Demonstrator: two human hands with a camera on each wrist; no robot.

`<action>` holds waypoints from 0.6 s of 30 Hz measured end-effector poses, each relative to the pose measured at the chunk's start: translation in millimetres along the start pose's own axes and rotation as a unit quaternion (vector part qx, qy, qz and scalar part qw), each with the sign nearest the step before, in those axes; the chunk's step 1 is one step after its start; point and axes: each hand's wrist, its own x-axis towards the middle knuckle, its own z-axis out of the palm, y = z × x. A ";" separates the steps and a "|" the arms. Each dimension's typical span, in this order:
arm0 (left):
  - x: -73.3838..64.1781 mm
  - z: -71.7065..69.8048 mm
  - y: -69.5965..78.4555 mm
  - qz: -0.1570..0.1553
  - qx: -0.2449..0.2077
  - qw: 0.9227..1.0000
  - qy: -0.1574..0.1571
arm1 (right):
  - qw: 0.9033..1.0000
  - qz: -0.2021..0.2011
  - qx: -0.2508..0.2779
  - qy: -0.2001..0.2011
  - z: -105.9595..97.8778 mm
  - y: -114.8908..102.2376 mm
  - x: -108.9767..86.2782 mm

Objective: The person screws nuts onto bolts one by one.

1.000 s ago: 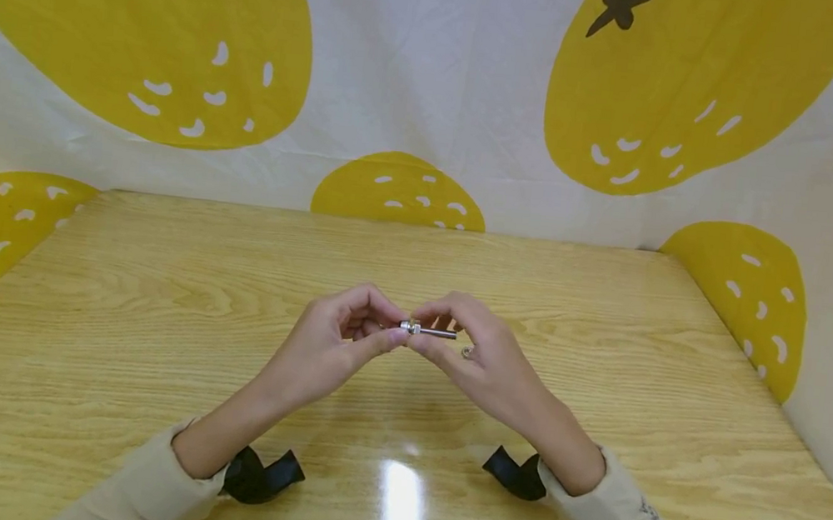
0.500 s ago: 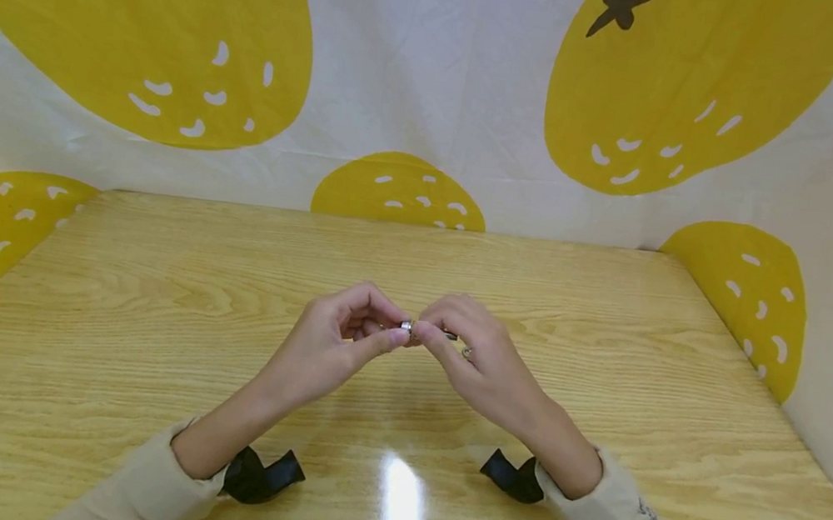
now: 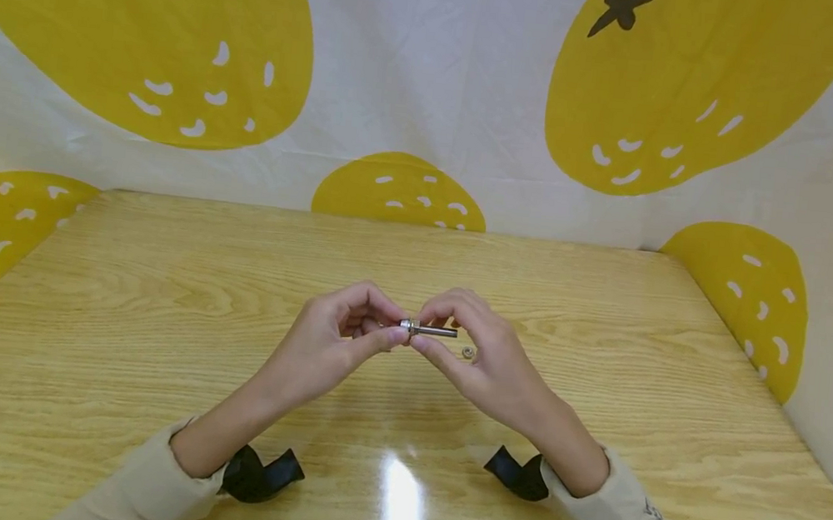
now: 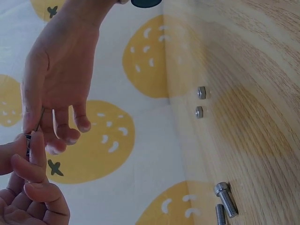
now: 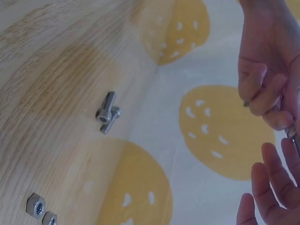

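Note:
Above the middle of the table, my left hand [image 3: 334,336] pinches the head end of a silver bolt [image 3: 437,331] between thumb and index finger. The bolt lies level, its shank pointing right. Around the shank, close against the head end, is a nut [image 3: 416,327], which my right hand [image 3: 478,354] pinches with thumb and index finger. Its other fingers hang loosely in the left wrist view. The left hand's remaining fingers are curled, and a small metal glint shows at them in the right wrist view; what it is cannot be told.
Two loose nuts [image 4: 201,93] lie on the wooden table [image 3: 155,310]. Two loose socket-head bolts [image 5: 105,114] lie close together on it. In the head view the hands hide most of these. A patterned cloth [image 3: 433,86] hangs behind the table.
The right thumb and index finger moved over the nut half a second ago, covering much of the shank, then drew back, showing it again. The left hand has stayed in place.

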 end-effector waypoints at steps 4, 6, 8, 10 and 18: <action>-0.4 0.4 0.0 0.005 0.002 1.000 -0.002 | 1.000 0.008 0.001 -0.011 0.6 0.3 -0.5; -0.5 0.8 -0.2 0.007 0.002 1.000 -0.003 | 0.999 0.033 -0.007 -0.018 -0.1 -0.1 -1.1; -0.3 1.2 -0.4 0.009 0.002 1.000 -0.004 | 0.998 0.064 -0.012 -0.023 -1.7 -1.2 -1.7; -0.3 1.3 -0.5 0.006 0.001 1.000 -0.003 | 0.996 0.083 -0.017 -0.026 -3.4 -2.3 -2.2; 0.1 0.9 -0.4 -0.002 0.005 1.000 0.000 | 1.000 0.005 -0.011 0.000 -2.3 -3.0 -0.5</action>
